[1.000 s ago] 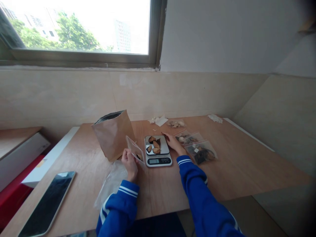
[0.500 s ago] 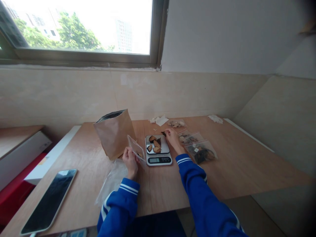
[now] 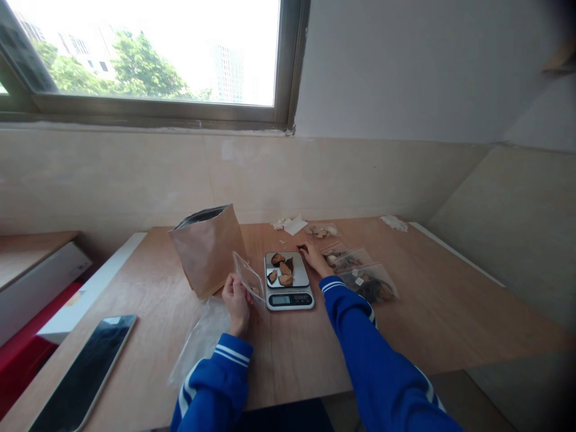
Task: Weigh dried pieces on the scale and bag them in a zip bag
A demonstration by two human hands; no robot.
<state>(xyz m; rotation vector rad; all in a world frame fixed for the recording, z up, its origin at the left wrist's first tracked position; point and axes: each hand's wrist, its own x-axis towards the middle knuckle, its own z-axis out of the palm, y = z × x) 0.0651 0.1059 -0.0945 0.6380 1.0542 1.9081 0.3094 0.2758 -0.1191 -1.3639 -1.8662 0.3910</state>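
A small dark dried slice [image 3: 302, 247] is pinched by the right hand [image 3: 314, 260] beside a silver digital scale [image 3: 288, 300]; a clear plastic bag [image 3: 248, 279] is held upright in the left hand [image 3: 235, 303], fingers apparently curled.

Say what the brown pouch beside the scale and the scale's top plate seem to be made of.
The brown pouch looks like kraft paper: matte, with a dull, papery face. A dark, slightly shiny lining shows at its mouth, possibly foil. The scale's top plate looks like stainless steel, smooth with a pale metallic sheen, though a coating can't be ruled out.
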